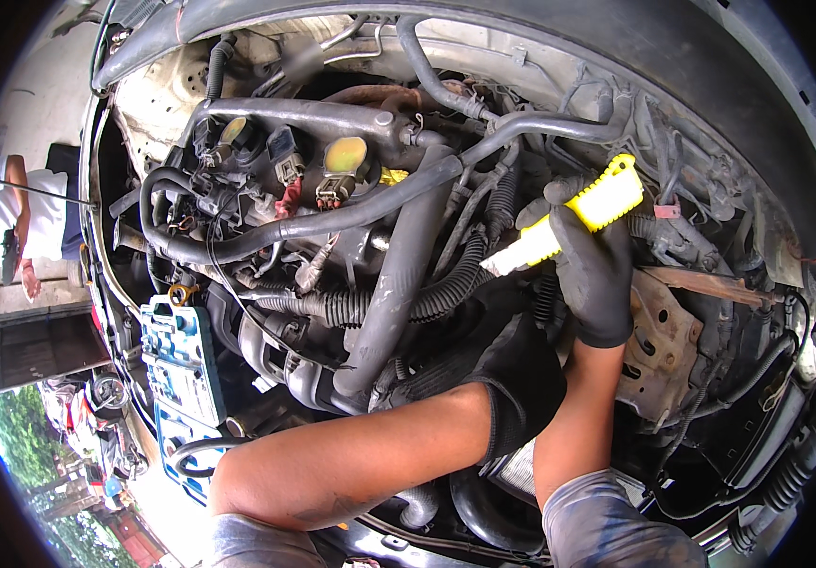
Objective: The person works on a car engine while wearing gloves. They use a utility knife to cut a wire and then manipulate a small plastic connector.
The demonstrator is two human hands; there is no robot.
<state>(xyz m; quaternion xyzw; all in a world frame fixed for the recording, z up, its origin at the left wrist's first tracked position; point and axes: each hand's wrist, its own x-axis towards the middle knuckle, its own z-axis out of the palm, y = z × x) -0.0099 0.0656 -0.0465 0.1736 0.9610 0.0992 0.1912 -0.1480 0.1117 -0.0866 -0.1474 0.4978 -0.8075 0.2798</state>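
Note:
My right hand, in a dark glove, is closed around a bright yellow hand tool with ridged edges and a hole at its upper end. Its pale, narrow end points down and left toward a black corrugated hose; its exact kind does not show. My left hand, gloved in black, reaches in among the engine parts below that hose. Its fingers are lost in the dark, so I cannot make out what they touch. My left forearm passes in front of my right one.
A thick grey pipe and a curved hose cross the engine. An open blue tool case lies at the left edge of the bay. A rusty bracket sits right of my hands. Another person stands at far left, near a motorcycle.

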